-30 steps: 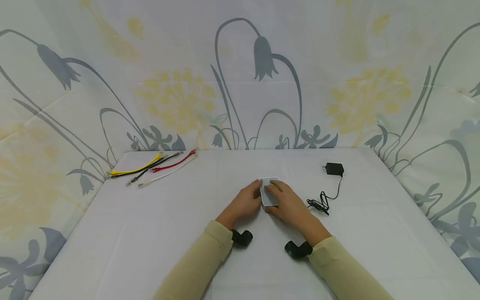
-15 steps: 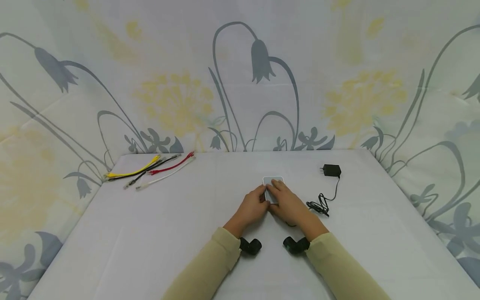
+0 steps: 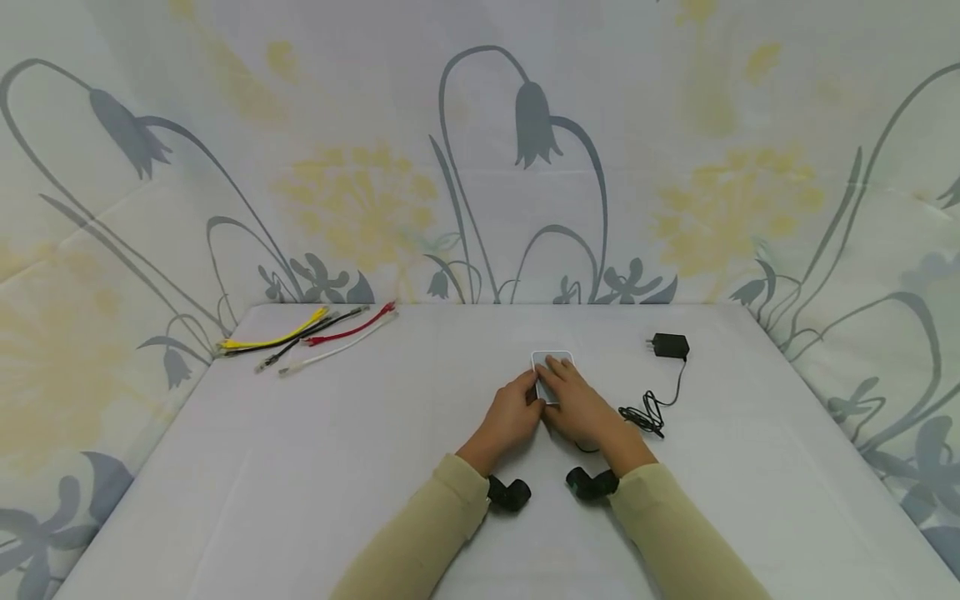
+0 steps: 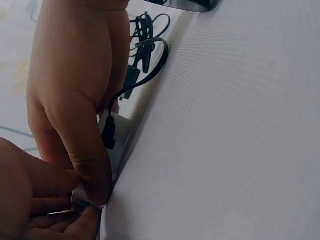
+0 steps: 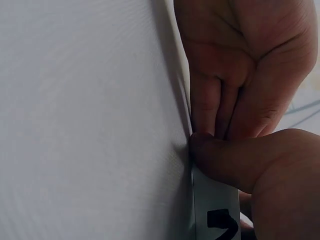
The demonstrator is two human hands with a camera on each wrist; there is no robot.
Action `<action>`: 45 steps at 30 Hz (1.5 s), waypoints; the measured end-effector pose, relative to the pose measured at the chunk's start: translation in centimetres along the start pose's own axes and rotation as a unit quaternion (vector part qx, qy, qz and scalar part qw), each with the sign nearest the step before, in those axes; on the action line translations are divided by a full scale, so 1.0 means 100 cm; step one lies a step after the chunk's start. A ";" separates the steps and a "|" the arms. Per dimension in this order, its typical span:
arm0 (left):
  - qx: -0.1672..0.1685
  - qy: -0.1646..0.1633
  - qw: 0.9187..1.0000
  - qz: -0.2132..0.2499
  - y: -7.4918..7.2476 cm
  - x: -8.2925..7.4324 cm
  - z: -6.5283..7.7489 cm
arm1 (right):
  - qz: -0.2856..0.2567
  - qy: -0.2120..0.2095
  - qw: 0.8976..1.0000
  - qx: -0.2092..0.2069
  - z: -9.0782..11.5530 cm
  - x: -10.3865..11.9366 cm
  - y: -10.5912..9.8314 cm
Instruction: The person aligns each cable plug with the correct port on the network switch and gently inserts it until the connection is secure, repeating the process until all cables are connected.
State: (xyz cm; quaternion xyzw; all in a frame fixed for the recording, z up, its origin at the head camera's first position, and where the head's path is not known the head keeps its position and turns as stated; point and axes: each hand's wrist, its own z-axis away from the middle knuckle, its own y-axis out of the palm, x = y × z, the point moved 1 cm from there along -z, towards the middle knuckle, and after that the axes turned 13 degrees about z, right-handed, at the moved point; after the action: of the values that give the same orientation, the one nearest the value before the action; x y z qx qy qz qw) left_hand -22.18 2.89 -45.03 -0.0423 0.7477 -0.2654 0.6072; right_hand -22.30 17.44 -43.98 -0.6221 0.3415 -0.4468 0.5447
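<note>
A small white box-shaped device with a grey top (image 3: 546,391) lies on the table between both hands. My right hand (image 3: 585,412) grips it from the right, fingers over the top and thumb against the near side. From the left, my left hand (image 3: 513,417) holds its near left corner, fingers curled along that side; both thumbs nearly meet. In the left wrist view, a black plug (image 4: 108,134) sits in the device's pale side (image 4: 120,137), its cord looping away. What lies beneath the left fingertips is hidden.
A black power adapter (image 3: 670,345) with a bundled cord (image 3: 647,419) lies to the right. At the back left are short network cables: yellow (image 3: 277,342), red (image 3: 348,335), white (image 3: 337,352) and black (image 3: 279,357). A flower-patterned cloth (image 3: 480,167) rises behind the white table (image 3: 337,450).
The device has shifted slightly right, with both hands on it. My left hand has moved right and nearer the right thumb. A bit of cord now shows below the right hand.
</note>
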 end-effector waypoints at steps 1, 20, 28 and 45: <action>0.000 0.000 1.000 0.000 0.000 0.000 0.000 | -0.001 -0.001 1.000 -0.001 0.001 0.000 0.001; -0.011 -0.009 1.000 -0.013 -0.016 0.001 -0.003 | -0.010 -0.004 1.000 -0.020 0.001 0.000 0.005; -0.026 -0.027 0.999 -0.038 -0.039 0.005 -0.004 | -0.016 -0.002 1.000 -0.021 0.003 0.000 0.005; -0.054 -0.061 0.995 -0.064 -0.088 0.028 -0.010 | -0.020 0.000 1.000 -0.009 0.005 0.002 0.005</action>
State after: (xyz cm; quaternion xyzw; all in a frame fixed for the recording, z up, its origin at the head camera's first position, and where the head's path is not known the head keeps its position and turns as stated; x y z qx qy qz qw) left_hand -26.10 -5.33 -43.44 -0.1384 0.7184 -0.2599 0.6302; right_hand -21.73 17.35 -44.42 -0.6339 0.3331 -0.4545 0.5297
